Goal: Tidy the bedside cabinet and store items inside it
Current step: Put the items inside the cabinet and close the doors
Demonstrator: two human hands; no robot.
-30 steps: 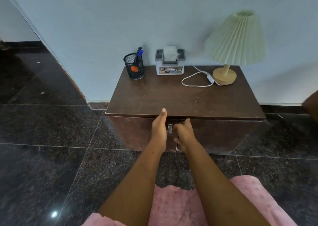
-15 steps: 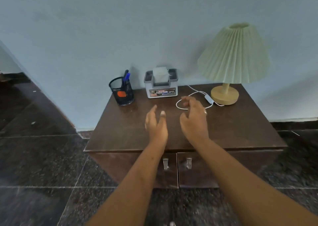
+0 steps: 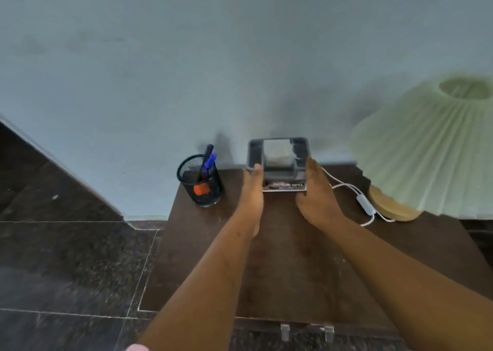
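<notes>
One second ago both hands were down at the door handles. Half a second ago they were over the top, fingers loose and holding nothing. Now they have reached the tissue box [image 3: 278,158], which stands at 12 o'clock on the top of the cabinet [image 3: 293,270], close to the wall.

The left hand [image 3: 252,190] holds its left side, with the thumb laid on the grey rim. The right hand [image 3: 314,190] holds its right side, with the thumb against the corner. The other fingers are hidden behind the box, and I cannot tell if the box is lifted yet.

I judge that the box is the first thing chosen for storing. The doors look closed, so they must be opened before it can go inside.

The count:
- one tissue box
- one mesh pen cup [image 3: 200,182] at 10 o'clock, with two pens [image 3: 208,161] and something orange in it
- one lamp [image 3: 426,147] at 2 o'clock
- one white cord [image 3: 346,187] with a switch
- two handles [image 3: 285,330] at 6 o'clock
</notes>
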